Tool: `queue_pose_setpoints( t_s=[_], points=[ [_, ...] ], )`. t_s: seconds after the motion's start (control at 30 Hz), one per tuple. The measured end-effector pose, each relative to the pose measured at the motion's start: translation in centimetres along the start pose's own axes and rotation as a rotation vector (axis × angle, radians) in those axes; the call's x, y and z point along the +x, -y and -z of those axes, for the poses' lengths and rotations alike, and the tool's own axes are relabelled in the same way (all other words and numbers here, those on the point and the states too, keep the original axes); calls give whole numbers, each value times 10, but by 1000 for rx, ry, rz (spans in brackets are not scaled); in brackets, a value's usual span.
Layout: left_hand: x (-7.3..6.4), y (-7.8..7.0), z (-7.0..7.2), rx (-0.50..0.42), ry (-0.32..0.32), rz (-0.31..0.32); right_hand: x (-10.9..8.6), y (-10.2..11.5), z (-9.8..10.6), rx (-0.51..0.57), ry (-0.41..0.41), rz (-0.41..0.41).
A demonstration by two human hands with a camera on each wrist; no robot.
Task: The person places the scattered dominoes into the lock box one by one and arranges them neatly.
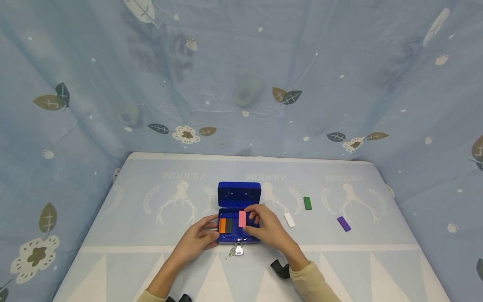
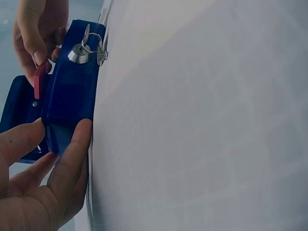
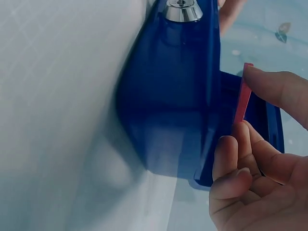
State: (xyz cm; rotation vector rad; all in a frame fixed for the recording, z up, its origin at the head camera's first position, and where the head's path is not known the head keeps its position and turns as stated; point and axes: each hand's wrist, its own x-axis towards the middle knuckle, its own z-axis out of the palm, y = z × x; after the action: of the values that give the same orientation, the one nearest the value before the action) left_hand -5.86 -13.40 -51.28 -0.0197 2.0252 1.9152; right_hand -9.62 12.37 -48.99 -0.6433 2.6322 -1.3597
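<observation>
A blue cash box point(image 1: 220, 240) stands on the table with its lid point(image 1: 239, 185) raised at the back. My right hand point(image 1: 268, 226) pinches a thin pink block point(image 1: 242, 219) by its edge between thumb and fingers, over the box's inside. In the right wrist view, the pink block point(image 3: 243, 94) is seen edge-on, near the box rim. My left hand point(image 1: 196, 240) holds the left side of the box, its thumb at the upper edge in the left wrist view. Inside the box, at its left, an orange block point(image 1: 222, 225) lies beside a dark grey block point(image 1: 228, 226).
A lock with keys point(image 1: 234, 251) is at the box's front. Right of the box lie a white block point(image 1: 289, 220), a green block point(image 1: 307, 203) and a purple block point(image 1: 344, 224). Patterned blue fabric point(image 1: 241, 84) rises behind the table point(image 1: 151, 235).
</observation>
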Motion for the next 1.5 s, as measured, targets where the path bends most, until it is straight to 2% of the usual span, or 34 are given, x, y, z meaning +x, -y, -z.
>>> queue_pose_setpoints(
  t_s=[0.33, 0.77, 1.0, 1.33, 1.5],
  points=[
    [0, 2, 1, 8, 5, 11, 9, -4, -15, -53, 70, -7],
    [0, -1, 1, -2, 7, 0, 16, -2, -26, -314, 113, -35],
    [-1, 0, 1, 1, 3, 1, 17, 2, -29, -386, 129, -53],
    [0, -1, 0, 13, 3, 6, 19, 2, -29, -397, 128, -43],
    [-1, -1, 0, -1, 2, 0, 16, 0, -25, -278, 128, -52]
  ],
)
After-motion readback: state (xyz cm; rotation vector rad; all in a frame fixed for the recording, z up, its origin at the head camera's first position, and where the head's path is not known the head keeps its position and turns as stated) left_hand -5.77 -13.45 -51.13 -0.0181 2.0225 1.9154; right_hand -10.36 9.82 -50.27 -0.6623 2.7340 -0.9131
